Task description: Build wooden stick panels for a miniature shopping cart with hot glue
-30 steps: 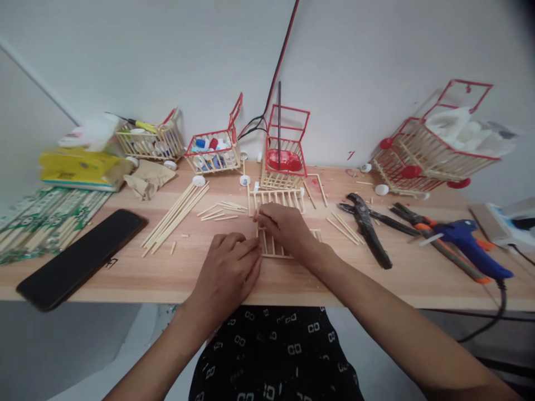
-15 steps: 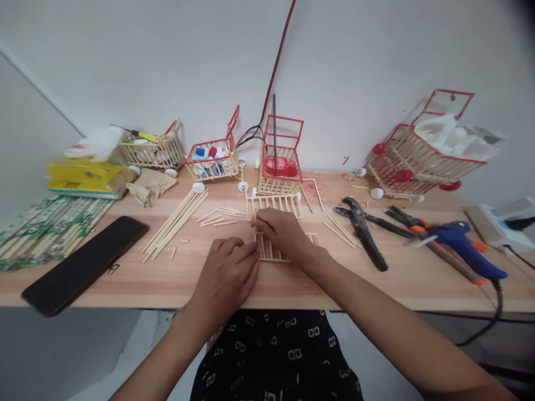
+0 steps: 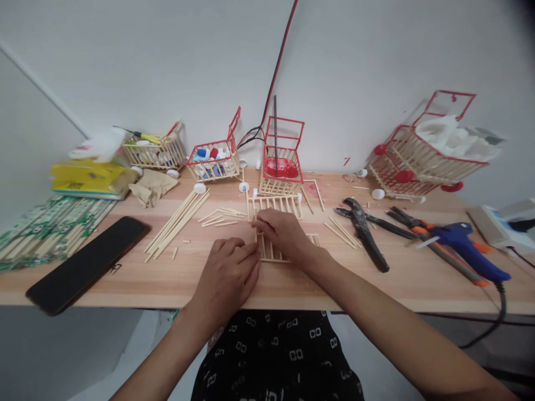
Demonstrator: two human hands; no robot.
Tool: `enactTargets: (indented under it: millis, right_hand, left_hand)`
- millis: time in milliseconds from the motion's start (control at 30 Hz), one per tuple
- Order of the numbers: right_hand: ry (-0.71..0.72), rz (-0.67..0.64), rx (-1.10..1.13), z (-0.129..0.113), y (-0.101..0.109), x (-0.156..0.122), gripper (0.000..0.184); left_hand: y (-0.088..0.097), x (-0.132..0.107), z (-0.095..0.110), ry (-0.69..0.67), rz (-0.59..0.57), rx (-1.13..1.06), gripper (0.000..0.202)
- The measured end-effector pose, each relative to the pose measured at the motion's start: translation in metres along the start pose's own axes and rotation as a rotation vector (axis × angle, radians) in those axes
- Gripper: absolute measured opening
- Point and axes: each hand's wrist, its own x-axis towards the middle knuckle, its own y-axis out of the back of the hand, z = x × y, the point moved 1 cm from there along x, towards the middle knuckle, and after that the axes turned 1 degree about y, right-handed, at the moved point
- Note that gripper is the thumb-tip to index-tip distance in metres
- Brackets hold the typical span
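Note:
A small frame of thin wooden sticks [image 3: 273,260], with crossbars like a ladder, lies flat on the table in front of me. My left hand [image 3: 228,268] rests at its left end, fingers bent together, the tips pressed on the frame's near left corner. Over the frame's far left corner, my right hand [image 3: 281,233] pinches with thumb and fingers; its palm covers much of the crossbars. Whether a loose short stick is in that pinch is hidden. Just beyond lies a second stick frame [image 3: 296,205], and short cut sticks [image 3: 225,223] are scattered to the left.
Long sticks [image 3: 178,223], a black phone [image 3: 87,264] and packaged chopsticks [image 3: 54,231] lie left. Pliers [image 3: 363,236] and a blue glue gun [image 3: 466,248] lie right. Miniature stick carts [image 3: 213,161] stand along the wall, one [image 3: 282,167] holding a red dish.
The view has shifted very slightly. Both hands keep the same place and grip on the stick frame.

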Motion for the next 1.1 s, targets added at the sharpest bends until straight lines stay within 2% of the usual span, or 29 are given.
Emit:
enactTargets:
  millis: [1100]
  right_hand:
    - [0.000, -0.007, -0.011, -0.0001, 0.0000, 0.0006, 0.027]
  left_hand:
    - [0.0016, -0.0009, 0.0014, 0.002, -0.014, 0.003, 0.020]
